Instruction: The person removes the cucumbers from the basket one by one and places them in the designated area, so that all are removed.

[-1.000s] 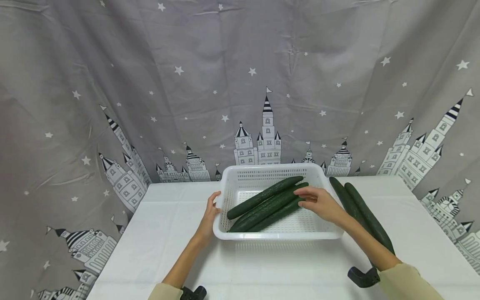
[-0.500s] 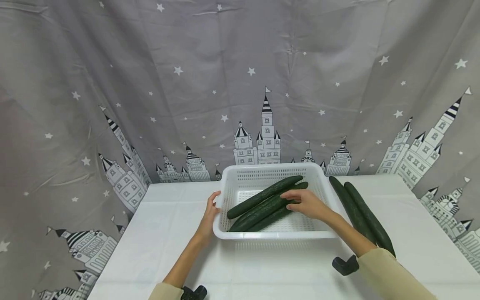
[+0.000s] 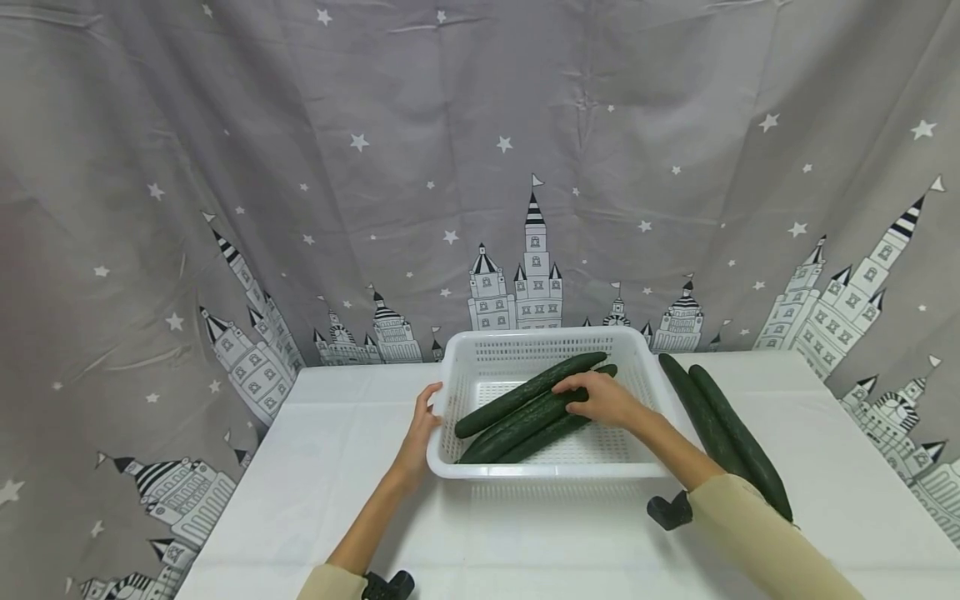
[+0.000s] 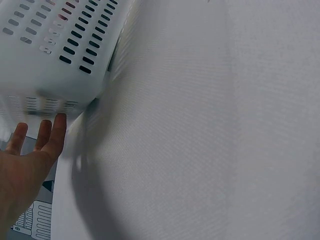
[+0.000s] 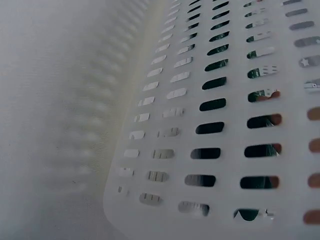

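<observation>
- The right hand (image 3: 600, 400) arches over the middle cucumber (image 3: 513, 429); whether it grips, I cannot tell.
- Beyond that hand's fingertips lies the far cucumber (image 3: 525, 397); below them, the near cucumber (image 3: 542, 442).
- All three lie in the basket (image 3: 555, 472), beneath this hand.
- The left hand (image 3: 417, 429) has fingers spread at the basket's left end.
- Right of the right hand, two loose cucumbers (image 3: 738, 437) lie on the surface (image 3: 555, 542).

The right hand (image 3: 602, 400) hides part of the middle cucumber (image 3: 521, 427); the basket (image 4: 30, 75) (in the left wrist view) is cut off.
</observation>
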A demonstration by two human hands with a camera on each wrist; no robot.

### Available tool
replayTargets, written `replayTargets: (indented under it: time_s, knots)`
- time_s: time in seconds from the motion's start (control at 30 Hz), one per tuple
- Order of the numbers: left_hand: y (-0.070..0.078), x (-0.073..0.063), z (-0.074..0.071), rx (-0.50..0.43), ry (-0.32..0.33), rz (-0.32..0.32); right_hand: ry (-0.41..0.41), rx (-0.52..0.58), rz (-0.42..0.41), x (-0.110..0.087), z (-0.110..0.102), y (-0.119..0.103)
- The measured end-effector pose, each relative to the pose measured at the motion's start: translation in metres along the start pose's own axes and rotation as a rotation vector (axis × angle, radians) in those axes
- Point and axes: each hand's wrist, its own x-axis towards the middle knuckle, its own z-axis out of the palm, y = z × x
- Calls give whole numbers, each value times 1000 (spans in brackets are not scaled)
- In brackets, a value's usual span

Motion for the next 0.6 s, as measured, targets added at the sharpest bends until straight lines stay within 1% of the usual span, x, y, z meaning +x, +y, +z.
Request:
replayTargets:
  time_s: [0.1,0.17,0.27,0.47,0.6]
  knots:
    - [0,0,-1,-2,-3,11,-21,-86,-51,5,3,1]
    - [-1,0,-1,-5,-4,14,-37,-132,-69,7,4,1]
    - [-3,1,-2,-9,-9,11,-59,-178,-73,9,5,2]
    - [-4,1,-2,-18,-14,7,-107,-202,-86,13,6,2]
    - [-2,2,-1,-13,-10,9,-108,-203,-99,13,5,3]
